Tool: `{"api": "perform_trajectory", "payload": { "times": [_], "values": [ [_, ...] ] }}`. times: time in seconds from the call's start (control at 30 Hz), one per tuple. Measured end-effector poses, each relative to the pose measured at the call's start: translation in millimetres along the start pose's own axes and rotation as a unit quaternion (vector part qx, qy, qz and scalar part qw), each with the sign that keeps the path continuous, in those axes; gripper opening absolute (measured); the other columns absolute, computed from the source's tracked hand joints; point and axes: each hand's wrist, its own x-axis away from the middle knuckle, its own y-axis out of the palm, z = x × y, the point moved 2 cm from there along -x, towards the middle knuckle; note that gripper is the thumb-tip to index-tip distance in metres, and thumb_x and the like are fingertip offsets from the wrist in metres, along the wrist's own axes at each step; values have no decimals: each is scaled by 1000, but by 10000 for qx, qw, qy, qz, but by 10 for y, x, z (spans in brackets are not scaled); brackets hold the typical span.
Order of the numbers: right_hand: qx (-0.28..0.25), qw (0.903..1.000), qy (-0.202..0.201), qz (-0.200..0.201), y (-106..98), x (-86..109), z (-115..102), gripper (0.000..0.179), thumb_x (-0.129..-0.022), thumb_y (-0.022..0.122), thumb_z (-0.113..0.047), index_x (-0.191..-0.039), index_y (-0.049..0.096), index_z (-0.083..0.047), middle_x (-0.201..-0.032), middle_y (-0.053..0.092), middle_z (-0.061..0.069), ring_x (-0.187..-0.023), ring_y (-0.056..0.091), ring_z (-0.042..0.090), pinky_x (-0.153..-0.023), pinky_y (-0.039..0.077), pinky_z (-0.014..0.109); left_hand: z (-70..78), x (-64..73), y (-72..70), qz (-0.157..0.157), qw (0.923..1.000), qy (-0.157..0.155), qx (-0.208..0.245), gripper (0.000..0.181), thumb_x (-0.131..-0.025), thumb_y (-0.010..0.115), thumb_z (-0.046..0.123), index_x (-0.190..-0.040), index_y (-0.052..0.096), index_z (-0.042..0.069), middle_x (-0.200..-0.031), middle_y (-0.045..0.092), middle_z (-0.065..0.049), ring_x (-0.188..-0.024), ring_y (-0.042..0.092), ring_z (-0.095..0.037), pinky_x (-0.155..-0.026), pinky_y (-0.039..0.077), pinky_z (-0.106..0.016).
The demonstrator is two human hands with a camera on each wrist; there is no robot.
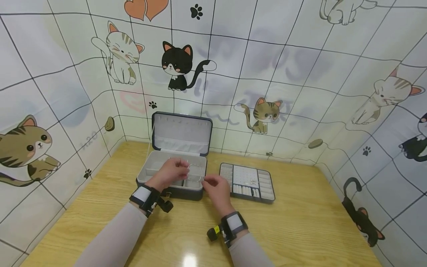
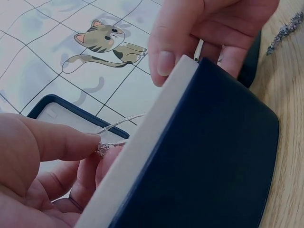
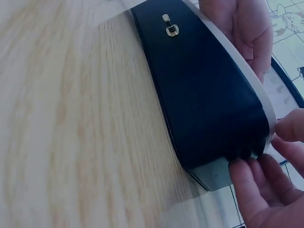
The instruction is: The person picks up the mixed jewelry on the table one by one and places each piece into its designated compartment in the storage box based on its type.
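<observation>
My left hand (image 1: 171, 173) is over the right part of an open dark-blue jewelry box (image 1: 186, 194). Its thumb and fingers pinch a thin silver bracelet (image 1: 195, 173) by a sparkling piece, clearest in the left wrist view, where the near box wall hides part of the loop. At the box's right front corner is my right hand (image 1: 217, 191). In the right wrist view, its curled fingers (image 3: 249, 187) grip the corner, on both sides of the light rim. The raised lid (image 1: 181, 135) stands at the back, and light dividers split the inside.
Right of the box lies a dark-edged jewelry tray (image 1: 271, 193) with ring rolls, a dotted panel and small pieces. A sparkling silver piece (image 2: 286, 32) is beyond the box in the left wrist view. The wooden table (image 1: 300, 222) meets a cat-printed cloth wall (image 1: 227, 66).
</observation>
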Motion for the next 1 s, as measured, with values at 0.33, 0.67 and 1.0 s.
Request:
{"api": "perform_trajectory", "payload": {
  "times": [0.33,0.67,1.0],
  "values": [
    [240,9994,-229,38,-7,-13,-3,6,-92,81,-15,-98,81,-12,-99,78,3,-90,68,14,-83,58,31,-44,-6,38,149,9979,61,-623,21,-100,68,11,-118,70,0,-111,69,-13,-88,69,-18,-82,62,-30],
    [243,9994,-223,62,-8,-27,7,5,-91,82,-14,-96,82,-13,-97,80,3,-88,70,13,-81,58,28,-47,-5,87,171,9940,82,-1081,20,-100,68,10,-117,71,1,-112,71,-15,-90,71,-19,-83,64,-33],
    [224,9995,-126,158,9,-30,33,6,-90,83,-16,-96,83,-15,-97,80,2,-89,70,13,-82,59,30,-32,-10,140,227,9865,172,-1612,18,-97,71,14,-113,73,6,-100,73,-11,-81,71,-19,-75,61,-31]
  ]
}}
